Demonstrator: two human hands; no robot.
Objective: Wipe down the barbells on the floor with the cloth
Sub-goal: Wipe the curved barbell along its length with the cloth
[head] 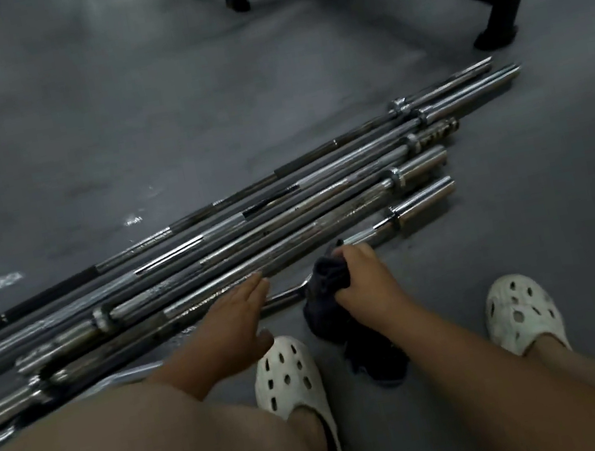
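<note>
Head view: barbells (284, 203) are laid together on the floor (110, 119), from 8 to 2 o'clock. The cloth (328, 283) is gripped by the right hand (365, 281) on the nearest bar (422, 199); at its 9 o'clock the left hand (232, 316) is held flat.

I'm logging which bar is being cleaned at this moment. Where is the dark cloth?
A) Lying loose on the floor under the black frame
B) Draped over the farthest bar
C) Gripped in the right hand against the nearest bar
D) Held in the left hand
C: the right hand grips the dark cloth against the nearest bar, while the left hand is flat, with straight fingers, and holds nothing.
</note>
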